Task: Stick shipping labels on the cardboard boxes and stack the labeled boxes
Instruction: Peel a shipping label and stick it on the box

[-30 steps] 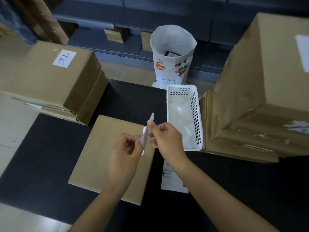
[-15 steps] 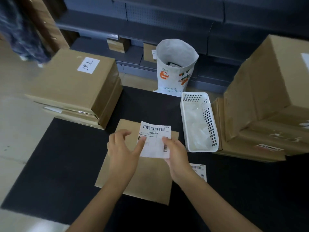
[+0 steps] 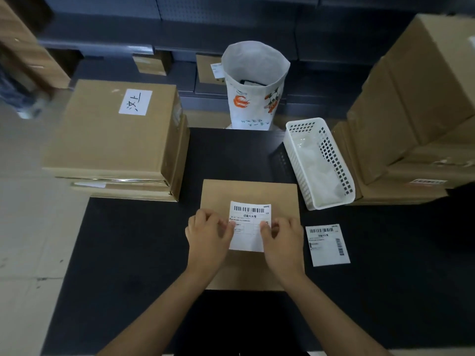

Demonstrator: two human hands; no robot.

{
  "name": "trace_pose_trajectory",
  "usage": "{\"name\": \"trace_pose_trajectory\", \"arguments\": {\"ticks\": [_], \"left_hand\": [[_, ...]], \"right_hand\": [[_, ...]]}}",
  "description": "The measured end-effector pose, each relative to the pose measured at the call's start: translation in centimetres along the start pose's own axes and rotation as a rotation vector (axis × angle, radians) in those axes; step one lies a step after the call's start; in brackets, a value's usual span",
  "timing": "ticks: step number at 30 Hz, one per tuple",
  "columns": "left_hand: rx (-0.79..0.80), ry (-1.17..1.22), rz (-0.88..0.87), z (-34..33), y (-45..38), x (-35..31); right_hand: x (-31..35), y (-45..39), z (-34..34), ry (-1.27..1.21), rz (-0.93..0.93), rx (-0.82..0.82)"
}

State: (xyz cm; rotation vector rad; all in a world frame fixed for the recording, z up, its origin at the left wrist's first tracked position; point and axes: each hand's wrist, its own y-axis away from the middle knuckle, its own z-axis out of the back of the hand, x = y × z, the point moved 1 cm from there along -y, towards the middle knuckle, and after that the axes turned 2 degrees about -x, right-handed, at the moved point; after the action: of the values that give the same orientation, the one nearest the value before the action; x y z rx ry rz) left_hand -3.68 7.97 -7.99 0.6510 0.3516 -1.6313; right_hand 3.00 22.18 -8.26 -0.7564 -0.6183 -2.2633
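Observation:
A flat cardboard box [image 3: 248, 191] lies on the black mat in front of me. A white shipping label [image 3: 248, 227] with a barcode sits over the box's top face. My left hand [image 3: 208, 237] pinches the label's left edge and my right hand [image 3: 281, 240] pinches its right edge. The label's far edge curls up slightly. A second shipping label [image 3: 327, 244] lies flat on the mat to the right of the box. A stack of cardboard boxes [image 3: 113, 134] with a white handwritten label on top stands at the left.
A white perforated basket [image 3: 321, 163] holding clear backing sheets stands right of the box. Behind it a white printed bag [image 3: 254, 86] stands open. Large cardboard boxes [image 3: 416, 111] are piled at the right. Dark shelving runs along the back.
The label went from being peeled upright between my hands to held flat over the box, then lowered toward its top. My view shifted so the box sits more central.

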Motion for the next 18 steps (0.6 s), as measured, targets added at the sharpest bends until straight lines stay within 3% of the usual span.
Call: {"name": "trace_pose_trajectory", "arguments": {"ticks": [10,18], "left_hand": [[-0.024,-0.115,-0.064,-2.7,0.5,1.4],[-0.218,-0.257,-0.129,-3.6,1.0,1.3]], "right_hand": [[-2.6,-1.1,-1.2,0.21,0.113,-0.011],[-2.1,-0.6,-1.7,0.175,0.176,-0.236]]}}
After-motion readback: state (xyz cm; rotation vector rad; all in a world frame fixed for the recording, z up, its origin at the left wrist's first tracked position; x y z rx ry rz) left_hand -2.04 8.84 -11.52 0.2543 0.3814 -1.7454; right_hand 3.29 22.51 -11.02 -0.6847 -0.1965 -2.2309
